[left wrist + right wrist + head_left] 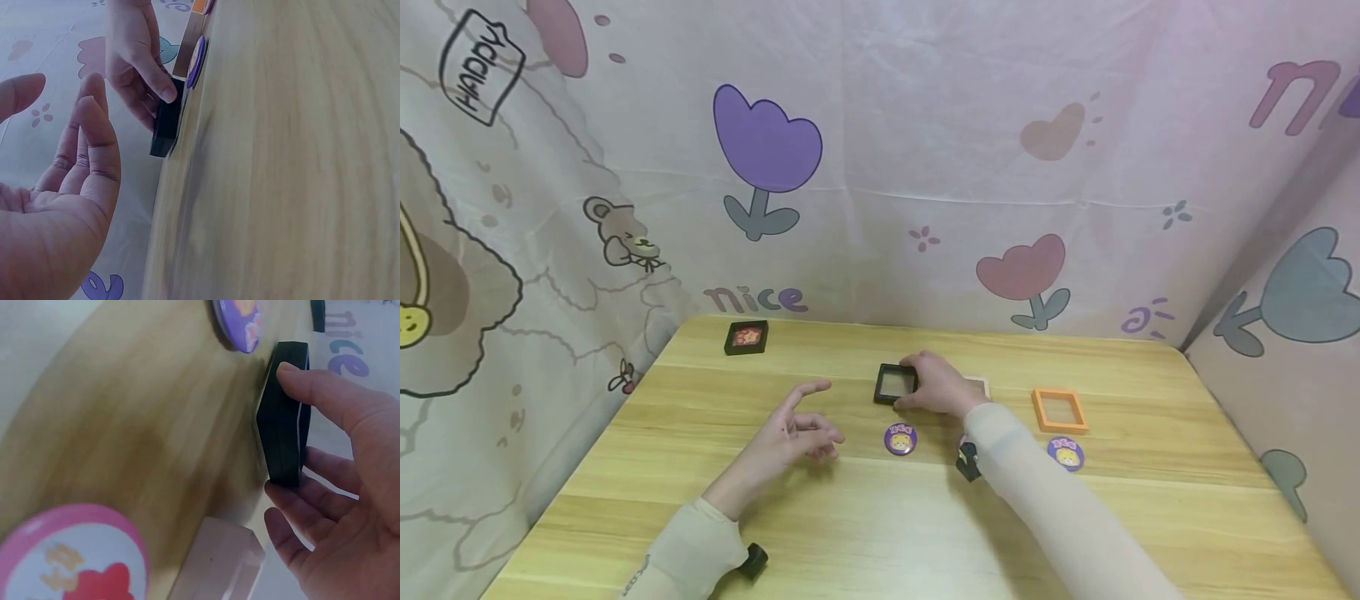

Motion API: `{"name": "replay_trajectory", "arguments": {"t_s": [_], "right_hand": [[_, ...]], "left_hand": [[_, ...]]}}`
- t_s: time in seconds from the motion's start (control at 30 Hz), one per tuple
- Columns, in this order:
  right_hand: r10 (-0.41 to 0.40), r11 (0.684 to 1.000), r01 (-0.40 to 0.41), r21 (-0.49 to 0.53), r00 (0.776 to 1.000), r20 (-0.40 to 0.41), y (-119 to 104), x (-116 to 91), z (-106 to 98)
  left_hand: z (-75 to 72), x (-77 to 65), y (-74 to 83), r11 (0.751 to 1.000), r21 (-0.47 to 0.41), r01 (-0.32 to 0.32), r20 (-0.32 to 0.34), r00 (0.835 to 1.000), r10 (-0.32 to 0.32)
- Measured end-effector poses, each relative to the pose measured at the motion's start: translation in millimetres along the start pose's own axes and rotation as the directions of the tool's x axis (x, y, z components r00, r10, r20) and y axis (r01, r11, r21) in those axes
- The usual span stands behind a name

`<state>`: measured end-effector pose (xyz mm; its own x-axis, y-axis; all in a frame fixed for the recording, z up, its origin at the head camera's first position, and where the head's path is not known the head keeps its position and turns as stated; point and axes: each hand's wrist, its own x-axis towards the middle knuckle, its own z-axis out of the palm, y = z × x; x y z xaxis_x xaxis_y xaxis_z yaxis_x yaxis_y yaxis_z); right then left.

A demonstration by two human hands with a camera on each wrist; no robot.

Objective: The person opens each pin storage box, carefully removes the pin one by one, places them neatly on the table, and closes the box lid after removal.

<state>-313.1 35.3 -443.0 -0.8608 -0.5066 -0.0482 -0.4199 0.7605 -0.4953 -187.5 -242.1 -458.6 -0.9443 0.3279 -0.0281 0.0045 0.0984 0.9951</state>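
My right hand (937, 384) grips a small black square frame (895, 384) with a see-through middle. In the right wrist view the thumb presses one side of the black frame (284, 419) and fingers touch another. My left hand (784, 439) hovers left of it above the table, fingers loosely bent, nothing held. Just in front of the black frame lies a purple round badge (900, 439) with a yellow bear. A pale pink frame (219, 562), partly hidden by the right arm in the head view, and a pink-rimmed badge (94, 556) are close to my right hand.
An orange square frame (1060, 411) lies to the right, with another purple badge (1066, 453) before it. At the table's back left is a black frame (747, 337) with a red picture inside. A printed cloth (880, 167) hangs behind the wooden table (880, 533).
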Motion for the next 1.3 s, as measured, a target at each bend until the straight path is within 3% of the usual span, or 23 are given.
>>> {"name": "replay_trajectory", "arguments": {"t_s": [0.5, 0.83, 1.3], "right_hand": [[0.032, 0.999, -0.032, -0.014, 0.999, 0.023, -4.0, -0.5, 4.7], [0.051, 0.999, -0.051, 0.006, 0.998, 0.041, -5.3, -3.1, 4.6], [0.052, 0.998, -0.054, 0.017, 0.997, 0.063, -7.2, -6.4, 1.8]], "left_hand": [[-0.2, -0.2, 3.3, 1.0, 0.023, -0.002, 0.022, 1.0, 0.001], [-1.0, 0.4, 6.6, 0.998, 0.061, 0.031, 0.013, 0.999, -0.032], [-11.8, -1.6, 8.3, 0.994, 0.102, 0.027, -0.048, 0.999, -0.022]]}}
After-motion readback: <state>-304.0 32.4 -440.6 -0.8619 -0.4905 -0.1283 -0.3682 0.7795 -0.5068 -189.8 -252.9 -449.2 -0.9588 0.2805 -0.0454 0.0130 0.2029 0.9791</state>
